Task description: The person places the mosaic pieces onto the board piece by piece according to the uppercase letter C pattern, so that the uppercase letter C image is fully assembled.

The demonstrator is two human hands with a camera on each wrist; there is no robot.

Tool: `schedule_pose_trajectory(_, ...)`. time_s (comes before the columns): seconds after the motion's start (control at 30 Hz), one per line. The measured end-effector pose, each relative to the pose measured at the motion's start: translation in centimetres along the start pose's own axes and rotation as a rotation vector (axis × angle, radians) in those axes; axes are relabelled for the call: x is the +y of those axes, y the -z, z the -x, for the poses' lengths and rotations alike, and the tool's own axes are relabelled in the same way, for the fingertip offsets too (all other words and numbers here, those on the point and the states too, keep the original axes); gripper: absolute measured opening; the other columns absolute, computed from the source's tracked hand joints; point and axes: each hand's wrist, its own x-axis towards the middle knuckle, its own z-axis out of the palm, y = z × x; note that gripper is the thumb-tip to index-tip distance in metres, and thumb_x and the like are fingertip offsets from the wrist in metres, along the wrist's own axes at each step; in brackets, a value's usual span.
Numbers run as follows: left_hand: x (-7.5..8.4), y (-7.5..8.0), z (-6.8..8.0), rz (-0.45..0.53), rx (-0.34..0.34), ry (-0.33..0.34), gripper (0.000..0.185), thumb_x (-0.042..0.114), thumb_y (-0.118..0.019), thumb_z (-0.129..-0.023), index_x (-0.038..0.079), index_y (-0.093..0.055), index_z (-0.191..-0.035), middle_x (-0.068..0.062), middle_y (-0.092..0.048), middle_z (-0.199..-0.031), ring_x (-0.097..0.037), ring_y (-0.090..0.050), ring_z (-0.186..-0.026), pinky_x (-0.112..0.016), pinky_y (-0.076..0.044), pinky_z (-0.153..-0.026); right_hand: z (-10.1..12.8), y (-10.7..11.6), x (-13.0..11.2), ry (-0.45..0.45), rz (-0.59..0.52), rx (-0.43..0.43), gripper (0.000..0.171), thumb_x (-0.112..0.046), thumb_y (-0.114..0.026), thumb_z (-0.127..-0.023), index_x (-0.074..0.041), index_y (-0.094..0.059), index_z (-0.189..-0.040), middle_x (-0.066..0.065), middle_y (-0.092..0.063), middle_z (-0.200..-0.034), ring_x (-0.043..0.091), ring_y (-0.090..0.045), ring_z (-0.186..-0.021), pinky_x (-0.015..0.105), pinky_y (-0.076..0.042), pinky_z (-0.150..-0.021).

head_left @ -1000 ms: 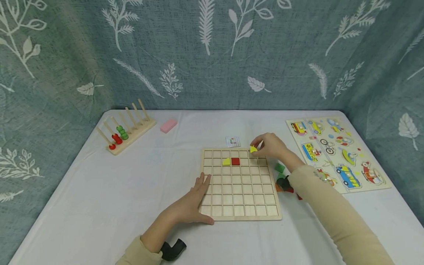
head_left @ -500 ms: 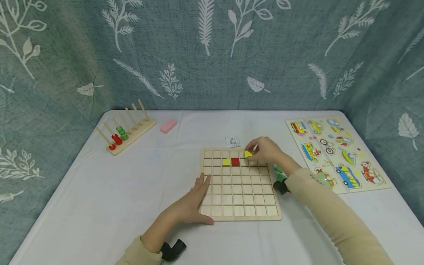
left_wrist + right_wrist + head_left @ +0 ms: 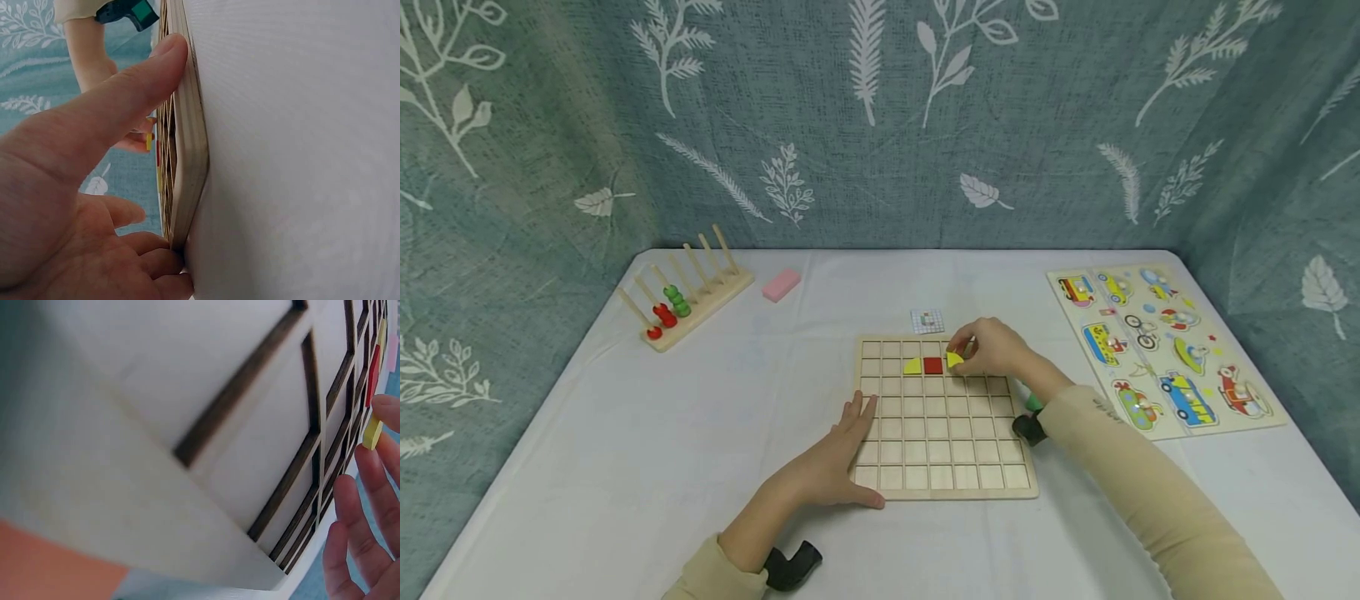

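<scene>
Yellow piece (image 3: 953,359) is pinched in the fingers (image 3: 964,348) of the right hand (image 3: 992,348) and has been brought down from beyond the far edge of the wooden grid board (image 3: 945,483) to the square just beside the red piece (image 3: 933,365). It looks almost set in its place. The board's near left corner is pressed by the left hand (image 3: 831,467), fingers flat.

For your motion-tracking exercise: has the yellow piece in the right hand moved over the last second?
Yes. The yellow piece, pinched by the right hand, has travelled left and nearer, from beyond the grid board corner to beside the red square.
</scene>
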Motion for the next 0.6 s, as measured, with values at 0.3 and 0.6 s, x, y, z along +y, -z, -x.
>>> schedule_pose_trajectory(0.3,0.0,0.01,-0.01,0.002,-0.001,0.004,0.121,0.03,-0.085,-0.06,0.004,-0.005,-0.147,-0.018,0.008,-0.15,-0.032,0.004,-0.137,-0.049,-0.013,-0.108,-0.04,-0.14,-0.34,0.031,0.042,-0.009,0.027,-0.018,-0.077,-0.071,-0.006,-0.07,-0.094,0.0,-0.067,-0.086,0.012,-0.058,-0.07,0.029,-0.047,-0.067)
schedule_pose_trajectory(0.6,0.01,0.01,-0.02,-0.002,-0.002,0.0,0.121,0.03,-0.085,-0.06,0.004,-0.005,-0.147,-0.018,0.008,-0.15,-0.032,0.004,-0.137,-0.049,-0.013,-0.108,-0.15,-0.3,-0.44,0.036,0.079,-0.015,0.025,-0.017,-0.078,-0.071,-0.007,-0.07,-0.092,0.0,-0.067,-0.086,0.013,-0.058,-0.074,0.031,-0.048,-0.071)
